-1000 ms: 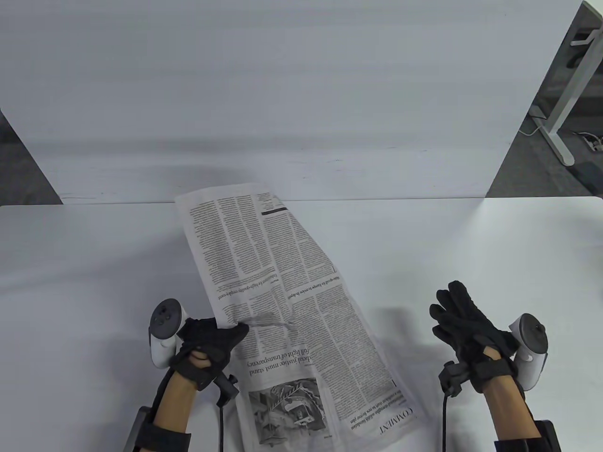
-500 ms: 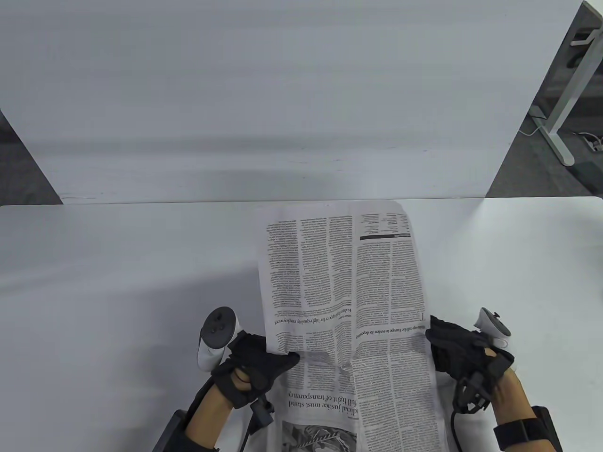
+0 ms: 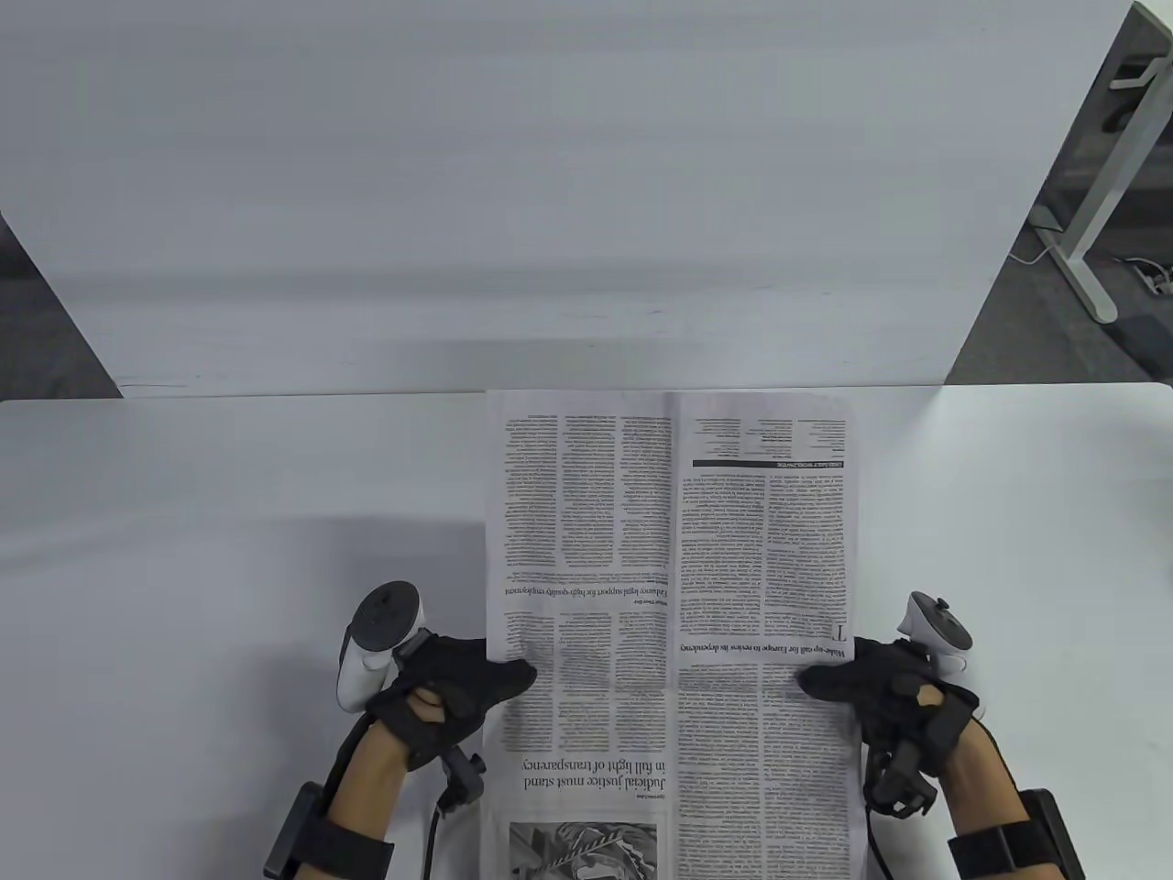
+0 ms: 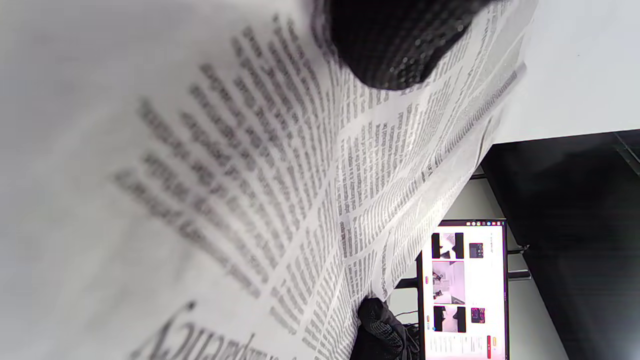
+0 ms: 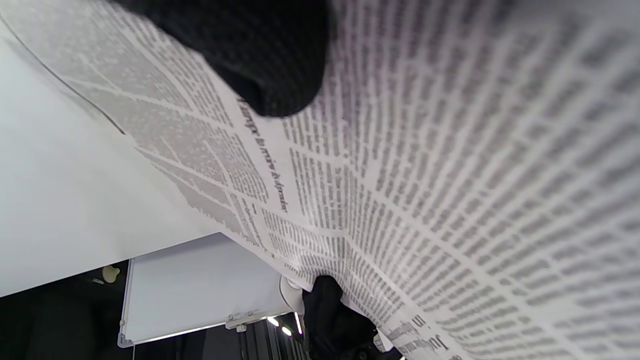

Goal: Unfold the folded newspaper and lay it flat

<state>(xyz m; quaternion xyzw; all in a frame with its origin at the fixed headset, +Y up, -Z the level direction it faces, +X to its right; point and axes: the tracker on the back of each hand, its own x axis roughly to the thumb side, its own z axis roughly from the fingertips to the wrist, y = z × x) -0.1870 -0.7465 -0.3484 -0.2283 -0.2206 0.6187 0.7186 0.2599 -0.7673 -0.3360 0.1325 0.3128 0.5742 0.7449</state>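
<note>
Table view: a newspaper (image 3: 674,623) spreads across the middle of the white tabletop (image 3: 183,513), its near end running out of view. The left hand (image 3: 449,687) grasps its left edge and the right hand (image 3: 871,687) its right edge, thumbs on top. Left wrist view: a gloved fingertip presses the printed sheet, which looks lifted and rippled. Right wrist view: the thumb lies on the print, the page curving away. The paper seems light, limp and easily torn, so it is best held at opposite edges.
</note>
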